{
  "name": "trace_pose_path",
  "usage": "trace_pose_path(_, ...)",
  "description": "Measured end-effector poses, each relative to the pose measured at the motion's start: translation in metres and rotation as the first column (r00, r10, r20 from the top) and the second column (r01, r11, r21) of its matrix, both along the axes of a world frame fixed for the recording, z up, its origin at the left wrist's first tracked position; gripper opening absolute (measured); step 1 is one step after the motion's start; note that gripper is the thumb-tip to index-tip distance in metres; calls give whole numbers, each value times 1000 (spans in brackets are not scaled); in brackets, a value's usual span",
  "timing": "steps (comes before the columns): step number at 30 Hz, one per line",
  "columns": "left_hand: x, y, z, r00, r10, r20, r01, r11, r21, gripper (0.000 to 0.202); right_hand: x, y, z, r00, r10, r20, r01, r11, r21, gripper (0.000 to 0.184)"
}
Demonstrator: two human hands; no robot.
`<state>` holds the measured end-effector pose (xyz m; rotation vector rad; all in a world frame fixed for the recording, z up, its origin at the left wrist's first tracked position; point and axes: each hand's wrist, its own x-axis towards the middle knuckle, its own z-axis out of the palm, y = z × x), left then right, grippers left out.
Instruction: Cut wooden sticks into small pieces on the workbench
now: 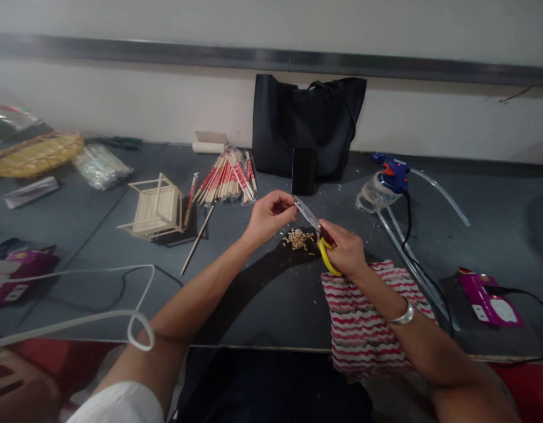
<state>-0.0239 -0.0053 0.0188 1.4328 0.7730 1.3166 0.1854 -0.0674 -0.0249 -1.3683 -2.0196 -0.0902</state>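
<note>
My right hand point(344, 247) is wrapped round the yellow handles of a pair of scissors point(309, 212), whose blades point up and to the left. At the blade tips, the fingers of my left hand point(271, 216) are pinched together; what they hold, if anything, is too small to make out. Just below the blades lies a heap of short, pale wooden bits point(298, 239) on the dark table. A striped red and white cloth point(363, 320) lies under my right forearm and hangs over the table's front edge.
Left of my hands stand a small stick-built chair point(159, 205), wrapped chopsticks point(227, 179) and a thin rod point(197, 241). A phone point(303, 171) leans on a black bag point(306, 126). Rightward are a blue glue gun point(390, 171) on a jar, glue sticks point(407, 267) and a corded purple box point(489, 299).
</note>
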Motion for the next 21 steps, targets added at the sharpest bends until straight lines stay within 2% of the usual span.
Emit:
trace_pose_path(4,-2,1,3,993,-104,56,109,990,-89,18,0,0,1,1000,-5,6,5,1000,14,37)
trace_pose_path(11,-2,1,0,989,-126,74,135,981,-137,26,-2,-3,5,998,-46,42,48,998,-29,40)
trace_pose_path(16,6,-5,-6,981,-127,148,152,975,-165,31,-1,-3,8,996,-67,57,67,998,-3,41)
trace_pose_path(21,8,-6,-8,976,-146,159,173,969,-174,36,-1,-3,8,999,-30,31,30,999,-12,42)
